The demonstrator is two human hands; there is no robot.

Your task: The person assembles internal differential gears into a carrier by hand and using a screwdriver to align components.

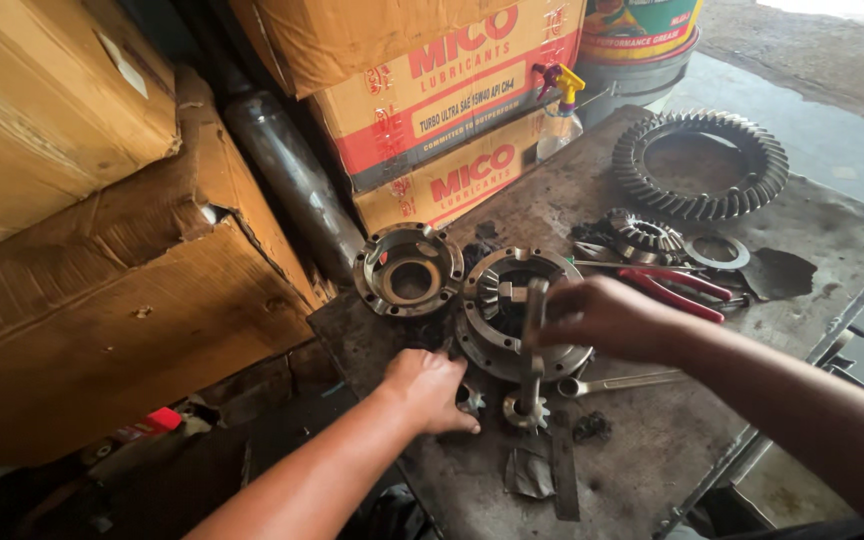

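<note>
My right hand (pixel 607 318) grips a steel cross shaft (pixel 533 345) that stands upright over an open round differential case half (pixel 512 310); a small pinion gear (pixel 526 410) sits at the shaft's lower end. My left hand (pixel 430 388) rests palm down on the greasy metal table (pixel 652 450), its fingers on another small pinion gear (pixel 469 400) just left of the shaft. A second case half (pixel 408 270) lies to the left of the first.
A large ring gear (pixel 700 165) lies at the back right, with a side gear (pixel 647 238), a flat washer ring (pixel 717 252) and red-handled pliers (pixel 677 290) nearby. A wrench (pixel 617 382) lies under my right wrist. Cardboard boxes (pixel 442 100), a spray bottle (pixel 560 110) and a metal pipe (pixel 292 180) border the table.
</note>
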